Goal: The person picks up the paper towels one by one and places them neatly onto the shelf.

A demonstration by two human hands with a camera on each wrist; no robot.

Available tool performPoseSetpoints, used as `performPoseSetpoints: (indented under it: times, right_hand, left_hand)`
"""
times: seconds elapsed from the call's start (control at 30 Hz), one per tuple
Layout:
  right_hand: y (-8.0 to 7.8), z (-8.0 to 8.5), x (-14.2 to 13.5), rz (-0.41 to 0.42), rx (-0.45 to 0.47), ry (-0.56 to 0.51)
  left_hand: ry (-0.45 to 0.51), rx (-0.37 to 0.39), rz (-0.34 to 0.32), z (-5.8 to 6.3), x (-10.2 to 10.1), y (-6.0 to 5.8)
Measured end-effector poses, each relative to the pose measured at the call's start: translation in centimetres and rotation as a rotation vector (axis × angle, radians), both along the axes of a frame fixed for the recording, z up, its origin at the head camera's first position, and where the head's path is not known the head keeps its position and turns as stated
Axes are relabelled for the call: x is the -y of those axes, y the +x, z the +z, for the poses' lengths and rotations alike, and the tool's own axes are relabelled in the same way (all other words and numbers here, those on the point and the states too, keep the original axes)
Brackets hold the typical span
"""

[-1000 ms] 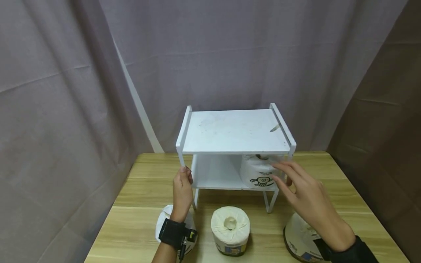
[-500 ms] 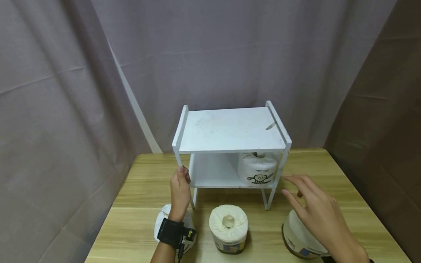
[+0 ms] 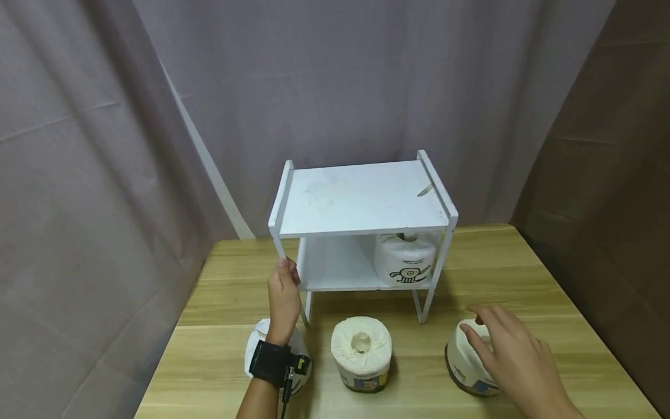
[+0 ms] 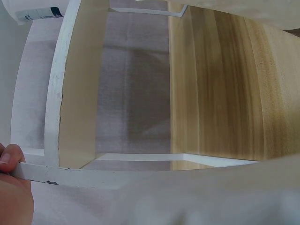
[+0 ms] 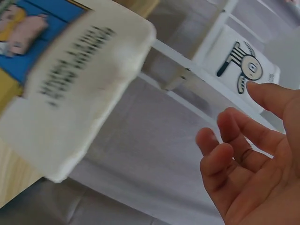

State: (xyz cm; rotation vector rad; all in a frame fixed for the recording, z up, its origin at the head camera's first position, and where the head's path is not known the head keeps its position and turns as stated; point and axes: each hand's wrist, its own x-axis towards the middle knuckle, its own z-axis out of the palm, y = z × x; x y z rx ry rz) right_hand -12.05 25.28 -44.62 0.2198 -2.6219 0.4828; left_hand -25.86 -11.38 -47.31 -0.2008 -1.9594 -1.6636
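A white two-tier shelf rack [image 3: 361,198] stands on the wooden table. My left hand [image 3: 284,302] grips its left front leg, and in the left wrist view the fingertips [image 4: 11,157] curl around the white bar. One wrapped toilet roll [image 3: 403,262] sits upright at the right end of the lower tier. My right hand [image 3: 518,355] holds nothing; its thumb and fingers are spread in a loose curve right at the top of another toilet roll [image 3: 463,364] on the table. That roll looms close in the right wrist view, its printed wrapper [image 5: 98,84] facing the camera.
A cream toilet roll [image 3: 363,365] stands in front of the rack. Another white roll [image 3: 255,346] is partly hidden behind my left wrist. Grey curtains [image 3: 335,87] hang behind and along both sides of the table [image 3: 209,355].
My right hand has drawn back from the roll on the shelf, moving down and right to the roll at the right. My left hand keeps its grip on the leg.
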Motion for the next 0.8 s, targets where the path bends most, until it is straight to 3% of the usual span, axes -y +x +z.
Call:
performPoseSetpoints:
  times: [0.23,0.43,0.6,0.8]
  right_hand:
    - [0.9,-2.3,-0.4,-0.021,0.063,0.038]
    - [1.3,-3.7,0.3,-0.111,0.156,0.001]
    - [1.4,-4.8,0.7,-0.193,0.117,-0.004]
    - [1.2,-5.4,1.1,-0.259,0.136,0.0]
  left_hand:
    - [0.008,0.003,0.011,0.1,-0.1,0.0]
    - [0.022,-0.007,0.012,0.0,0.1,-0.3]
    - [0.023,0.003,0.008,-0.2,0.1,-0.3]
    - [0.015,0.009,0.013,-0.1,0.0,-0.1]
